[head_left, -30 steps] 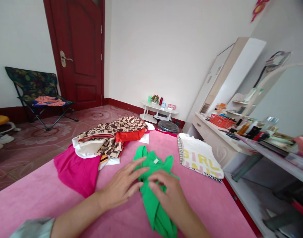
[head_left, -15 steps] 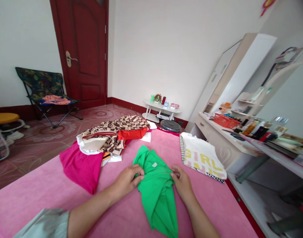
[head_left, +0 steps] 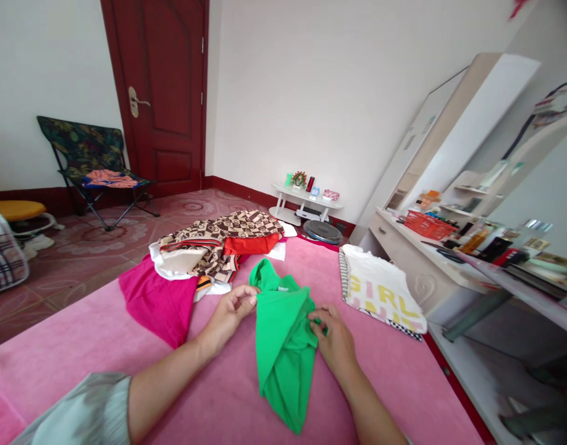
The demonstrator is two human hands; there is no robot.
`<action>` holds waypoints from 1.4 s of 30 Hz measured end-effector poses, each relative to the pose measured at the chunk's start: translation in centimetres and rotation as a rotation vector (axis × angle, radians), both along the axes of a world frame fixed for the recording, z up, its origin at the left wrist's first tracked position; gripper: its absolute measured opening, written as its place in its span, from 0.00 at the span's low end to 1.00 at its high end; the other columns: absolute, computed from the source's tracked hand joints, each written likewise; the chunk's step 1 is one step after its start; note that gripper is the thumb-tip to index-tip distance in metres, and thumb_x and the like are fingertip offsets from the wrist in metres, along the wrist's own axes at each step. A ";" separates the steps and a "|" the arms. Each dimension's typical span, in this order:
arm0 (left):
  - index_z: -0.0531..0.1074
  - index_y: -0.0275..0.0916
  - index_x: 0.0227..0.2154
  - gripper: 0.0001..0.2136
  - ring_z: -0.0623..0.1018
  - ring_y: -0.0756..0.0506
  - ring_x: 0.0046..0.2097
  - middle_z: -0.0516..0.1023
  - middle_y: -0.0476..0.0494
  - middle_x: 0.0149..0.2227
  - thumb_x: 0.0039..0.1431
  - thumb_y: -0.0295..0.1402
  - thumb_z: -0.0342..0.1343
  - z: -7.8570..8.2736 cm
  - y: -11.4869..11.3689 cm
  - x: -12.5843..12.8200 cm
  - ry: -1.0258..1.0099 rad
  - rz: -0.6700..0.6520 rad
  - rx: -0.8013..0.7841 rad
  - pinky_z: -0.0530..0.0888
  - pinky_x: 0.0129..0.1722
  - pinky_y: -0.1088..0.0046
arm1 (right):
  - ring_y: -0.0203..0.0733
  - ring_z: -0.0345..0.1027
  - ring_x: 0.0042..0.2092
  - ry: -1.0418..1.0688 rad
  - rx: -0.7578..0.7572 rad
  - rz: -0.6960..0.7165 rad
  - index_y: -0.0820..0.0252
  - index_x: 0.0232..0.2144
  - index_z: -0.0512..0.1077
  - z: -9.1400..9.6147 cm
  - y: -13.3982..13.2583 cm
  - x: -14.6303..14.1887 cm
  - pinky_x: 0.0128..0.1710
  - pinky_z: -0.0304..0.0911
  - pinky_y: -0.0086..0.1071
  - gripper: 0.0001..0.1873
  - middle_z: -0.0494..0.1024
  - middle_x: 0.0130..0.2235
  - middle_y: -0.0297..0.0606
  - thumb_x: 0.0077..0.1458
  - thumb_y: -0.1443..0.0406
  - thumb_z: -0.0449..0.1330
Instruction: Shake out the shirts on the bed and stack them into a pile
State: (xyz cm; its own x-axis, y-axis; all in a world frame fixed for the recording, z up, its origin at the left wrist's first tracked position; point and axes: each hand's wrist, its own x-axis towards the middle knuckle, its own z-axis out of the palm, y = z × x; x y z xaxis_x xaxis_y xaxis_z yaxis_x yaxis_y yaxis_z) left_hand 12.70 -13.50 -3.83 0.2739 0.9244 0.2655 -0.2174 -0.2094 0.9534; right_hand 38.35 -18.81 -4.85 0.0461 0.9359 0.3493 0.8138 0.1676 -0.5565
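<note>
A bunched green garment (head_left: 283, 340), perhaps a shirt, is held up between my hands over the pink bedspread (head_left: 209, 395), its lower end tapering to a point. At its upper left edge my left hand (head_left: 232, 309) pinches the cloth between thumb and fingers. On the opposite side my right hand (head_left: 332, 337) grips the right edge with curled fingers. A pale label shows near the garment's top. Its full shape is hidden by the folds.
To the left lies a heap with a brown patterned garment (head_left: 214, 238) and a magenta cloth (head_left: 158, 300). A white printed T-shirt (head_left: 380, 287) lies folded at the right. Beyond the bed's right side stands a dressing table (head_left: 404, 253) bearing a red basket (head_left: 427, 224) and bottles.
Both hands have lifted the green garment slightly, and its left side now hangs folded over the front. Its lower tip has swung up and to the left. The view has shifted a little.
</note>
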 end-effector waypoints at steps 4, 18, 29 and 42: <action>0.70 0.37 0.29 0.16 0.71 0.46 0.36 0.73 0.47 0.33 0.53 0.47 0.59 0.4 0.3 -0.3 0.039 0.038 0.046 0.68 0.37 0.74 | 0.40 0.66 0.33 -0.013 0.067 -0.034 0.59 0.30 0.71 0.6 0.3 1.0 0.34 0.60 0.30 0.10 0.71 0.32 0.36 0.50 0.70 0.50; 0.68 0.37 0.27 0.08 0.71 0.49 0.32 0.72 0.49 0.31 0.55 0.37 0.56 0.8 2.3 -2.2 -0.032 0.223 0.110 0.68 0.32 0.77 | 0.40 0.67 0.32 0.243 0.232 -0.130 0.61 0.24 0.73 2.8 0.1 2.6 0.32 0.61 0.30 0.08 0.75 0.31 0.36 0.48 0.67 0.54; 0.68 0.39 0.26 0.05 0.74 0.47 0.34 0.74 0.48 0.35 0.52 0.35 0.54 3.7 4.0 -6.4 -0.066 0.534 0.271 0.73 0.36 0.73 | 0.41 0.68 0.33 1.013 0.748 -0.374 0.59 0.19 0.73 7.5 -1.6 9.4 0.30 0.66 0.31 0.02 0.76 0.30 0.34 0.37 0.66 0.62; 0.73 0.42 0.44 0.11 0.73 0.42 0.47 0.75 0.44 0.45 0.62 0.34 0.50 4.6 0.0 -2.9 0.674 -0.193 0.618 0.69 0.49 0.67 | 0.43 0.70 0.36 0.203 -0.187 0.173 0.58 0.30 0.77 5.8 -1.0 3.5 0.37 0.63 0.32 0.10 0.78 0.32 0.36 0.50 0.58 0.60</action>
State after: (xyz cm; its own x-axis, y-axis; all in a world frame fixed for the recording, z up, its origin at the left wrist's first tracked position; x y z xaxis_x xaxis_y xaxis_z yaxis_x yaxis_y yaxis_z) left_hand 9.75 -13.49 0.73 0.6830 0.5944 0.4245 0.2569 -0.7395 0.6222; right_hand 41.84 -19.79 0.92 -0.0679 0.9831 0.1702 0.6514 0.1729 -0.7388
